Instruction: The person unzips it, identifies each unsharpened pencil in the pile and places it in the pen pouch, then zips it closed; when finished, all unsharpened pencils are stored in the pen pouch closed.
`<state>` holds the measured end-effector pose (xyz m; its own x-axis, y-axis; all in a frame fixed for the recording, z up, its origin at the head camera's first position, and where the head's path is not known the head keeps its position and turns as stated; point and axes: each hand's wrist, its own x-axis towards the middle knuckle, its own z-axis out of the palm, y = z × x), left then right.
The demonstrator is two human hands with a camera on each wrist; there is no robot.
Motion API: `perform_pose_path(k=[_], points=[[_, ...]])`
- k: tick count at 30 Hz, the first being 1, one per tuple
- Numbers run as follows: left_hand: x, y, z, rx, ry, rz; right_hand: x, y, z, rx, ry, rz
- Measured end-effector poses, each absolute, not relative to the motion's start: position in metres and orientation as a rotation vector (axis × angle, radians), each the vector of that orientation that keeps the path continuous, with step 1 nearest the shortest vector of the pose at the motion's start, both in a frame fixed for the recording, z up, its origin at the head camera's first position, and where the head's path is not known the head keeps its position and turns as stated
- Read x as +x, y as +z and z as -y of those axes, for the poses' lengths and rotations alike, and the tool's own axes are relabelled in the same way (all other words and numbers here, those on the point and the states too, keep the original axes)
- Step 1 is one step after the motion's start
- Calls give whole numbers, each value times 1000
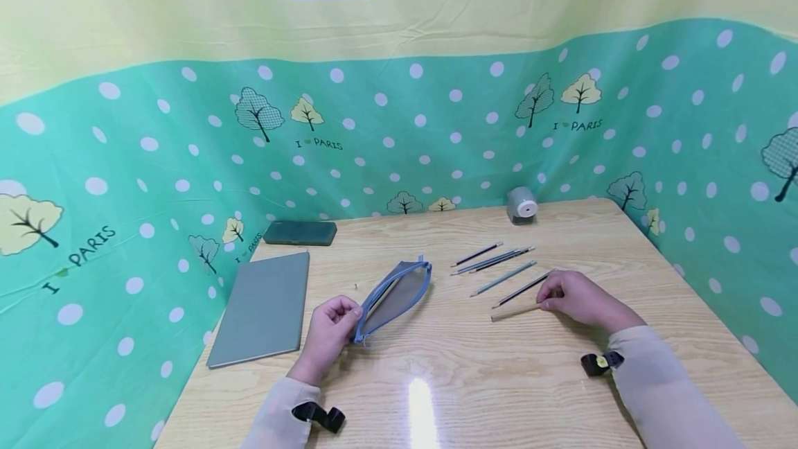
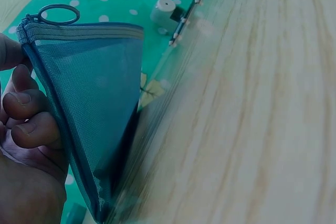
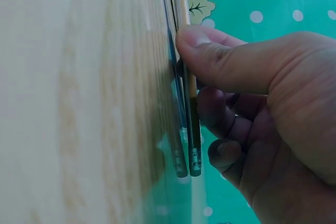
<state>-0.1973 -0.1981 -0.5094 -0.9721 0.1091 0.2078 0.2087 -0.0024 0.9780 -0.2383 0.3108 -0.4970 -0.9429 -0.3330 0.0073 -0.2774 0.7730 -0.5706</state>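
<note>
My left hand (image 1: 330, 331) grips one end of a blue mesh zip pouch (image 1: 399, 303), which gapes open at its top. Something thin and pale shows inside it. In the left wrist view the pouch's side (image 2: 94, 87) stands upright, with a ring at the zip end. Over on the right, my right hand (image 1: 576, 298) pinches a yellowish pencil (image 1: 514, 312) low over the table. Its eraser end (image 3: 195, 161) points down past the fingers in the right wrist view. Beside that pencil lies a dark pencil (image 1: 520, 289).
Several more pencils (image 1: 501, 278) lie loosely side by side beyond my right hand. A grey-and-white pencil sharpener (image 1: 521, 205) stands at the back. On the left are a grey notebook (image 1: 264, 310) and a dark green case (image 1: 300, 233). A patterned curtain (image 1: 374, 116) encloses the wooden table (image 1: 499, 393).
</note>
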Motion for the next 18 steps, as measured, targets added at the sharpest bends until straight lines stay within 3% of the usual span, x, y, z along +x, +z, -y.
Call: perform_pose_path(k=[18], points=[[-197, -509, 199, -349, -2115, 2187, -237, -492, -301, -531, -1033, -2868]])
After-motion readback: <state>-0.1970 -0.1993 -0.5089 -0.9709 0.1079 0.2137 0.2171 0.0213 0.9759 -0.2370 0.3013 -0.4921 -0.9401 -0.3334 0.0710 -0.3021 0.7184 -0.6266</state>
